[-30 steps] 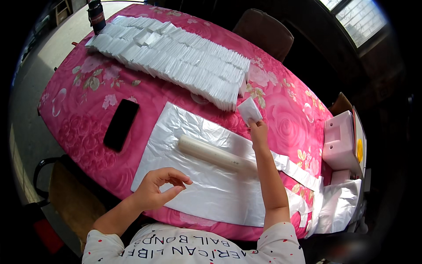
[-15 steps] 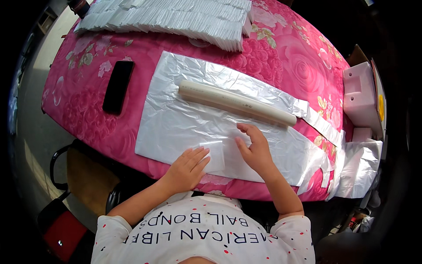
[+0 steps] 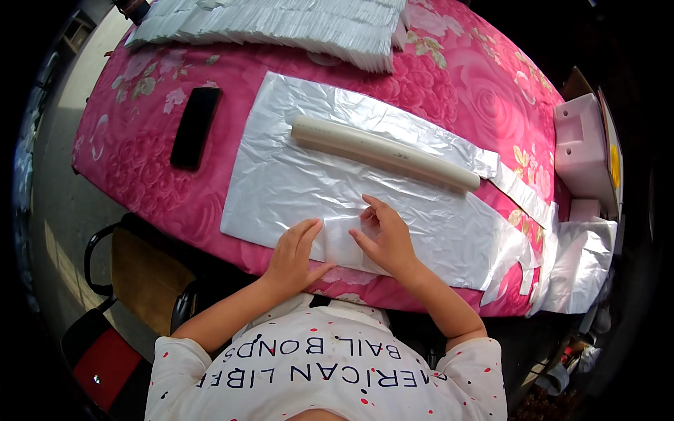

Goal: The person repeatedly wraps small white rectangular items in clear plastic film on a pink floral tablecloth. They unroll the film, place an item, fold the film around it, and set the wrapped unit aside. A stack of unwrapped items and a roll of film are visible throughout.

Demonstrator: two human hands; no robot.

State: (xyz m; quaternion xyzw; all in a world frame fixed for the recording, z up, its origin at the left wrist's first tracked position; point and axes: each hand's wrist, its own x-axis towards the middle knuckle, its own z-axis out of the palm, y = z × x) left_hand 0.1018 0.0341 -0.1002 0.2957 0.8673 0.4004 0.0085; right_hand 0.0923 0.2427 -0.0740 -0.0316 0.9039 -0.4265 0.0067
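A small folded square of thin white plastic (image 3: 342, 242) lies near the front edge of a stack of white plastic bags (image 3: 274, 189). At its left edge my left hand (image 3: 291, 256) rests with stretched fingers, the thumb spread away toward me. My right hand (image 3: 390, 242) is at the square's right side, thumb and fingers apart, fingers slightly bent; whether it presses the square I cannot tell. A pale cream tube (image 3: 382, 154) lies slantwise across the bags, beyond both hands and untouched.
Pink floral cloth (image 3: 147, 154) covers the table. A black phone (image 3: 196, 128) lies left of the bags. Rows of folded white packets (image 3: 274, 31) fill the far side. A white foam box (image 3: 579, 137) and loose plastic (image 3: 583, 266) stand at the right; a chair (image 3: 147, 270) is lower left.
My left hand has lifted off the top of the folded square and turned to its left edge. My right hand has come left and nearer, to the square's right side. The tube stays on the bags.
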